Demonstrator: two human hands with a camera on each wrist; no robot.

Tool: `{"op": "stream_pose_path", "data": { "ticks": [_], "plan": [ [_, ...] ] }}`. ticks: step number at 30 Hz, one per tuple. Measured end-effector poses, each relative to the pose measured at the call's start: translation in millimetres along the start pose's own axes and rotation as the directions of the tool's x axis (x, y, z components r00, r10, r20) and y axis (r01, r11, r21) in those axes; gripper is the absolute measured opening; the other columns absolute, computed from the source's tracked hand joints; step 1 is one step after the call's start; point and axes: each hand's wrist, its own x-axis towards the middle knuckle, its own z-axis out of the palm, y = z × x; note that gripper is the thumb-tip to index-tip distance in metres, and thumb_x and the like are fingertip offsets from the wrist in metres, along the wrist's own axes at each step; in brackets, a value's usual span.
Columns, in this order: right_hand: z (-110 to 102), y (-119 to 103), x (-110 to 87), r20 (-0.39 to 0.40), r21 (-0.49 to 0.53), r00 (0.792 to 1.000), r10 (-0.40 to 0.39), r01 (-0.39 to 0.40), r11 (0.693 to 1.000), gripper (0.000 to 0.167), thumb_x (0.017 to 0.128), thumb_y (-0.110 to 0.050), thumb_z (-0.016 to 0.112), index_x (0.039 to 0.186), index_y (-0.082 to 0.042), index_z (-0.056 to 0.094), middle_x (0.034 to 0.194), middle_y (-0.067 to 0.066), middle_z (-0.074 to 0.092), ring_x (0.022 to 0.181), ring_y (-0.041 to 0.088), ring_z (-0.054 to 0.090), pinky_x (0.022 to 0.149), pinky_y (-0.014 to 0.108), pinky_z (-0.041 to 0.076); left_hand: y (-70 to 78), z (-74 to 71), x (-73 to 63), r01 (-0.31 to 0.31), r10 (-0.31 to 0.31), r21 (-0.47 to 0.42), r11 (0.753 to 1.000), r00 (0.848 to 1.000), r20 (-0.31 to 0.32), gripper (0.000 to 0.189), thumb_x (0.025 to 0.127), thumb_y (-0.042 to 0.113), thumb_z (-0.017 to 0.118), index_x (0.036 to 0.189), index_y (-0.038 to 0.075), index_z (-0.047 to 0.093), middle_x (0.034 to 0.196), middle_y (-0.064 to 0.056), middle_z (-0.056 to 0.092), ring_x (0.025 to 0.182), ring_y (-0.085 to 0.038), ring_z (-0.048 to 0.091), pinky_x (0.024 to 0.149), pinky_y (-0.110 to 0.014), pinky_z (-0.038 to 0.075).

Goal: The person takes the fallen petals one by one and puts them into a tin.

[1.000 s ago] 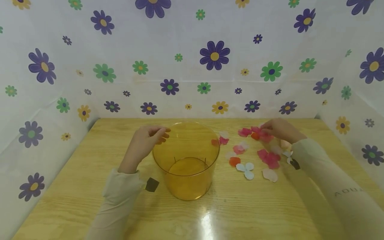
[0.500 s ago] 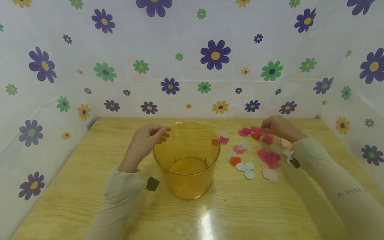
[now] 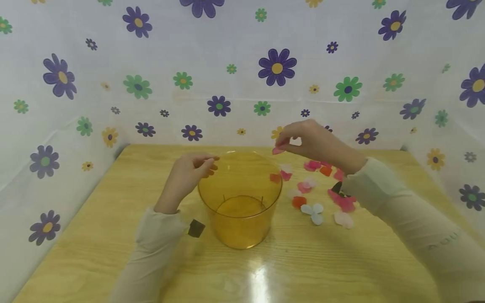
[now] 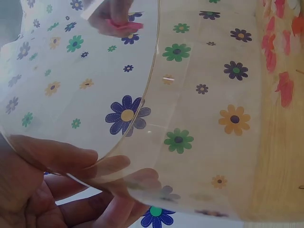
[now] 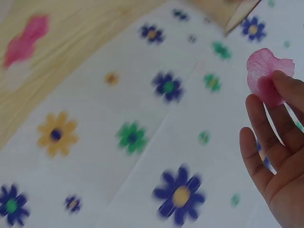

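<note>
A see-through amber bucket [image 3: 239, 229] stands upright on the wooden table. At its left rim is my left hand [image 3: 183, 176]; in the left wrist view the thumb lies inside the rim and the curled fingers outside, gripping the wall [image 4: 199, 166]. My right hand [image 3: 312, 141] is raised beyond the bucket's right back rim. Between thumb and fingertips it pinches a pink petal [image 5: 260, 71], whose edge also shows in the head view. Only thin upright prongs show inside at the bucket's bottom.
Right of the bucket lie loose petals: an orange-red petal [image 3: 299, 202], a pale blue-white lobed one [image 3: 313, 213], a pale pink one [image 3: 344, 219] and several deep pink ones [image 3: 346, 204]. A flower-printed cloth [image 3: 242, 63] walls the table's back and sides.
My right hand has lifted off the petals at the back right and moved left towards the bucket, carrying the pink petal. The left hand keeps its place at the rim.
</note>
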Motion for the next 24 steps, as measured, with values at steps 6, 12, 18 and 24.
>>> {"op": "stream_pose_path", "data": {
  "ticks": [6,12,18,24],
  "plan": [
    [28,-35,18.6,0.187,0.045,0.975,-0.121,0.114,0.992,0.007,0.08,-0.015,0.072,0.085,-0.011,0.072,0.083,-0.002,0.071,0.076,0.01,0.061,0.076,0.028,0.053,3.7,0.7,1.4,-0.014,0.014,0.025,1.0,1.0,0.007,0.031,0.098,0.023,0.047,0.123,0.011,0.062,0.108,-0.012,0.069,0.097,-0.028,0.066,0.084,-0.038,0.054],
    [47,-41,23.4,0.337,0.1,0.931,-0.141,0.114,0.989,0.008,0.081,-0.02,0.071,0.081,-0.012,0.071,0.077,-0.004,0.069,0.069,0.006,0.058,0.072,0.03,0.053,6.8,1.0,-0.7,-0.004,0.003,0.048,0.999,1.0,0.009,0.031,0.098,0.022,0.047,0.123,0.012,0.062,0.109,-0.013,0.069,0.097,-0.028,0.066,0.086,-0.04,0.052],
    [54,-43,25.8,0.382,0.089,0.917,-0.112,0.084,0.992,0.006,0.083,-0.013,0.069,0.086,-0.009,0.072,0.083,0.001,0.071,0.071,0.008,0.06,0.072,0.028,0.054,6.9,-0.3,-2.3,-0.003,0.002,0.052,0.999,1.0,0.008,0.031,0.098,0.022,0.046,0.123,0.012,0.062,0.109,-0.013,0.069,0.097,-0.029,0.066,0.086,-0.042,0.052],
    [57,-43,27.9,0.391,0.055,0.915,-0.1,0.085,0.995,0.006,0.083,-0.012,0.069,0.088,-0.01,0.072,0.086,0.0,0.071,0.073,0.009,0.061,0.072,0.024,0.053,4.3,-1.8,-2.7,0.004,-0.004,0.063,0.998,1.0,0.005,0.031,0.098,0.022,0.046,0.123,0.013,0.062,0.108,-0.012,0.07,0.095,-0.028,0.066,0.086,-0.042,0.052]
  ]
}}
